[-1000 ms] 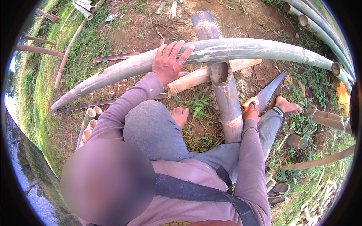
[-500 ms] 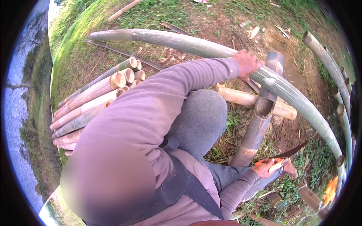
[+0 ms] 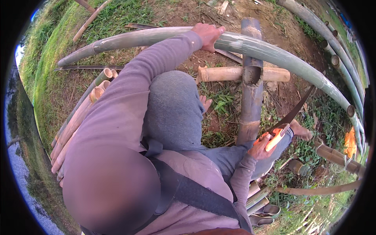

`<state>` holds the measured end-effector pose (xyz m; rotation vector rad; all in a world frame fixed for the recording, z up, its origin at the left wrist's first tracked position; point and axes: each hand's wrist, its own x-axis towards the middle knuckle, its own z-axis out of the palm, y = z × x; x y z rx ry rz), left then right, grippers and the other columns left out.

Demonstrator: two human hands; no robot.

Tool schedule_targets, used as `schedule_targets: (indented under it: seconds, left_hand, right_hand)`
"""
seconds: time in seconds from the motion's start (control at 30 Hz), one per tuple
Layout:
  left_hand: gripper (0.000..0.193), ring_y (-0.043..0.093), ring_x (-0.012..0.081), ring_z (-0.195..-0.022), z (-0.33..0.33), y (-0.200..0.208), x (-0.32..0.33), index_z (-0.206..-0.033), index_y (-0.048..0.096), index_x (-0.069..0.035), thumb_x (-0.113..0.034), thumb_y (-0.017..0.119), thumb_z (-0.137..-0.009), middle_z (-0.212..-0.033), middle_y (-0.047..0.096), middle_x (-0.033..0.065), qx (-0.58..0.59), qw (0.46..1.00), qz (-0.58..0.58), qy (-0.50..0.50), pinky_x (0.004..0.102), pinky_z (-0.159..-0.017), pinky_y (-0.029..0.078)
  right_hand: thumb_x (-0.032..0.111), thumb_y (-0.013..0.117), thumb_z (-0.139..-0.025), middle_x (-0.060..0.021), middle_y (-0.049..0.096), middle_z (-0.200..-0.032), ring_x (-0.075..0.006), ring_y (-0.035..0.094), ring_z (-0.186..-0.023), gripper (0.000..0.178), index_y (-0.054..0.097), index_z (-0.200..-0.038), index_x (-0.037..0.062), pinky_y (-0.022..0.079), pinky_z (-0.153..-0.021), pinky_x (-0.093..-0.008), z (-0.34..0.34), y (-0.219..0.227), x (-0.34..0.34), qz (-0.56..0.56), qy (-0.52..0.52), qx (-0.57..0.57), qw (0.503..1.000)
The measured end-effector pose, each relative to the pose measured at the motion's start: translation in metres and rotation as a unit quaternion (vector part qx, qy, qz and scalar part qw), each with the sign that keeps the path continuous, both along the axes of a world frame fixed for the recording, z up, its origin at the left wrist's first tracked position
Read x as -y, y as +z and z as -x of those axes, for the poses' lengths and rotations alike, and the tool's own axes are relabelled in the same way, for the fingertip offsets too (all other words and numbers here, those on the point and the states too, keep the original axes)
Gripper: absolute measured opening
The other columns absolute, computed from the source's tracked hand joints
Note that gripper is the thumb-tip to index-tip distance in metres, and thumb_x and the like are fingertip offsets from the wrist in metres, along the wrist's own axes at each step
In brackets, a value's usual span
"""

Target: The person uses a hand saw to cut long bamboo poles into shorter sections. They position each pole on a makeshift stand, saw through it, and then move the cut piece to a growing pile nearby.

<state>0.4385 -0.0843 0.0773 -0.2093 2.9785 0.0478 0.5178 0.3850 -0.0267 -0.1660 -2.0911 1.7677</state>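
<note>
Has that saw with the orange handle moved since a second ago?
Yes, back toward the person. Its orange handle, in the right hand, was beyond the joint ring on the notched bamboo; now it's on the near side.

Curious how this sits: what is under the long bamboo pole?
Under the pole crosses a thick dark log, showing on both sides; a thin strip pokes out too. What the pole covers is hidden.

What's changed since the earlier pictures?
The right hand has drawn the saw back toward the body and turned it, so the blade now looks dark instead of bright. Nothing was taken up or let go: the left hand stays on the long pole, which still crosses the thick bamboo.
</note>
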Motion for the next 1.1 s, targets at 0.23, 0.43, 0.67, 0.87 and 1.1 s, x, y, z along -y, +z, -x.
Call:
schedule_targets:
  seconds: [0.23,0.43,0.67,0.87,1.1]
  left_hand:
    - [0.090,0.074,0.0388,-0.110,0.006,-0.005,0.008,-0.152,0.046,-0.012,-0.039,0.089,-0.077,-0.120,0.073,0.0201,0.016,1.000,0.010,-0.013,0.0515,-0.092,0.061]
    - [0.097,0.073,0.0406,-0.112,0.009,0.006,0.011,-0.156,0.043,-0.008,-0.037,0.089,-0.076,-0.121,0.072,0.0231,0.053,0.998,-0.011,-0.031,0.0512,-0.094,0.060]
    - [0.089,0.074,0.0404,-0.108,0.009,0.005,0.017,-0.150,0.046,-0.008,-0.037,0.089,-0.078,-0.116,0.074,0.0216,0.039,0.998,-0.026,-0.049,0.0507,-0.092,0.061]
    - [0.077,0.076,0.0380,-0.106,0.005,-0.001,0.012,-0.142,0.051,-0.010,-0.035,0.089,-0.080,-0.114,0.076,0.0189,0.016,0.999,-0.010,-0.038,0.0493,-0.088,0.063]
    - [0.086,0.074,0.0395,-0.108,0.002,0.000,0.014,-0.149,0.049,-0.012,-0.038,0.089,-0.079,-0.113,0.075,0.0197,0.029,0.999,-0.014,-0.030,0.0505,-0.090,0.062]
  right_hand:
    - [0.020,0.075,-0.104,-0.0126,0.069,-0.105,-0.0195,0.067,-0.089,0.036,0.061,-0.125,-0.0059,0.055,-0.075,-0.0315,-0.044,0.017,-0.011,-0.059,-0.001,-0.015,0.998]
    - [0.024,0.076,-0.104,-0.0061,0.068,-0.096,-0.0123,0.062,-0.080,0.033,0.064,-0.121,-0.0023,0.048,-0.064,-0.0258,-0.052,0.054,0.032,-0.112,0.110,-0.080,0.984]
    - [0.016,0.076,-0.103,-0.0083,0.069,-0.104,-0.0130,0.065,-0.086,0.032,0.062,-0.124,-0.0043,0.053,-0.076,-0.0278,-0.014,0.066,0.107,-0.005,0.222,-0.030,0.975]
    - [0.027,0.072,-0.106,-0.0118,0.069,-0.112,-0.0127,0.064,-0.086,0.053,0.054,-0.142,-0.0075,0.054,-0.077,-0.0274,-0.002,0.067,0.127,0.039,0.234,-0.067,0.969]
    - [0.035,0.066,-0.109,-0.0001,0.061,-0.082,-0.0029,0.050,-0.061,0.058,0.053,-0.150,-0.0046,0.040,-0.051,-0.0194,-0.022,0.078,0.115,0.022,0.249,-0.032,0.968]
